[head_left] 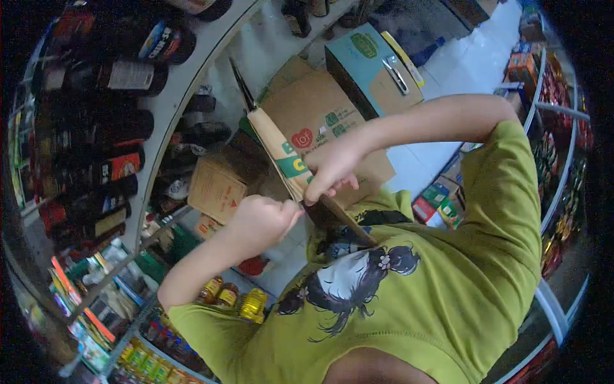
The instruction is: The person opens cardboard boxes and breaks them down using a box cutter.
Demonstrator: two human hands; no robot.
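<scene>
A narrow folded piece of tan cardboard (275,142) with green and yellow lettering slants across the middle. From its upper end sticks a dark, pointed, blade-like thing (242,84). My right hand (336,163) is closed round the lower part of the cardboard, thumb on top. Beside it my left hand (268,219) is closed, its thumb and finger pinching the cardboard's lower end. A brown flat piece (348,224) extends below my right hand toward the shirt; whether it joins the cardboard is hidden.
Behind my hands stand a large brown carton (320,96) and a teal box (358,54) with a silver-and-black tool (395,75) on it. Shelves of dark bottles (128,75) line the left. Yellow oil bottles (253,303) stand lower left. Hanging packets (556,153) fill the right.
</scene>
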